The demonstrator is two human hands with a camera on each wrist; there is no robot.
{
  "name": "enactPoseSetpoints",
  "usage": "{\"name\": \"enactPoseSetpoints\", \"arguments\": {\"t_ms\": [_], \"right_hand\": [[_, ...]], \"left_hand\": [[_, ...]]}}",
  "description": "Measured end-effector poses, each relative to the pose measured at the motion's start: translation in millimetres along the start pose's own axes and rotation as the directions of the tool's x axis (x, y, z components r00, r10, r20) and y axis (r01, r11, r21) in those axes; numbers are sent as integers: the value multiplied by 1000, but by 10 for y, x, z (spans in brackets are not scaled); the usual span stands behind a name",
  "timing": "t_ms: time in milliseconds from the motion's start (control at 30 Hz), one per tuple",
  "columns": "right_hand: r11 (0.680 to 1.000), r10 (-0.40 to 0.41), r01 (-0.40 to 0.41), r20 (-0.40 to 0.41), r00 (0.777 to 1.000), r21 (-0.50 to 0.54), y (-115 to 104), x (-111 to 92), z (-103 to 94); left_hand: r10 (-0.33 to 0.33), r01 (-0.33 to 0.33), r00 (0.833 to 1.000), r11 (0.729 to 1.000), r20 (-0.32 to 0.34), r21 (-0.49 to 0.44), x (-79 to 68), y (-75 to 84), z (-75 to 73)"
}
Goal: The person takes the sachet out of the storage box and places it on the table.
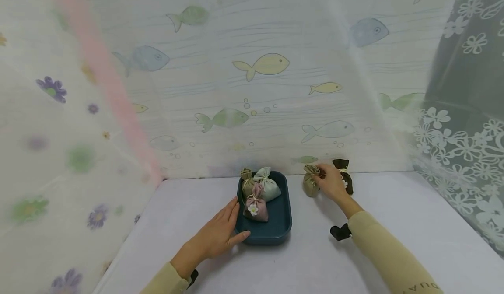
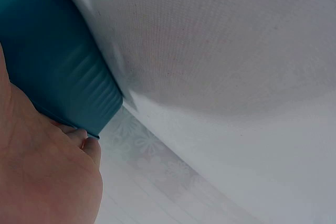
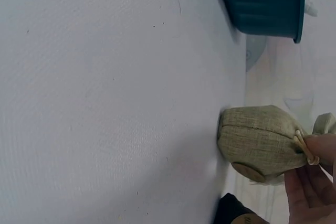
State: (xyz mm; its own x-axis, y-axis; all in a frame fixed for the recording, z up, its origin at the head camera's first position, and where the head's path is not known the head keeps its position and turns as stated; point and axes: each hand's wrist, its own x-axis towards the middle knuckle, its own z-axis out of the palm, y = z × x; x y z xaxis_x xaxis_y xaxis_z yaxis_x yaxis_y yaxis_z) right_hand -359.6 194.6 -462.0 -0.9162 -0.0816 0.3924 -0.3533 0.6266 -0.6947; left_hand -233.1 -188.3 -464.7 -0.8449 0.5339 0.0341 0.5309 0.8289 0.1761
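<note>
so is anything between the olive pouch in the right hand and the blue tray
Nothing visible: only white tabletop lies between the olive pouch, pinched by the right hand, and the tray, though its raised wall would probably need clearing. The dark pouch is on the hand's other side.

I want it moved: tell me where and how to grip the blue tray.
Hold the blue tray by its long sides, from left and right, probably beyond the middle: the rim juts slightly past the wall, and its three pouches sit toward the far end.
</note>
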Motion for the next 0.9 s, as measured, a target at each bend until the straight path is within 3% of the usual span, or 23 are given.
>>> {"name": "enactPoseSetpoints", "arguments": {"t_ms": [433,700,900], "right_hand": [[999,-24,24,0,1000,30,-26,-70,-84],[990,-140,139,-16,990,-10,-42,-200,-192],[985,-168,168,6,986,-22,-96,-322,-283]], "left_hand": [[-2,2,1000,1000,-2,-8,-11,38,-42],[7,-7,1000,1000,-11,-18,-14,24,-23],[19,-20,999,999,-29,-30,-1,13,-14]]}}
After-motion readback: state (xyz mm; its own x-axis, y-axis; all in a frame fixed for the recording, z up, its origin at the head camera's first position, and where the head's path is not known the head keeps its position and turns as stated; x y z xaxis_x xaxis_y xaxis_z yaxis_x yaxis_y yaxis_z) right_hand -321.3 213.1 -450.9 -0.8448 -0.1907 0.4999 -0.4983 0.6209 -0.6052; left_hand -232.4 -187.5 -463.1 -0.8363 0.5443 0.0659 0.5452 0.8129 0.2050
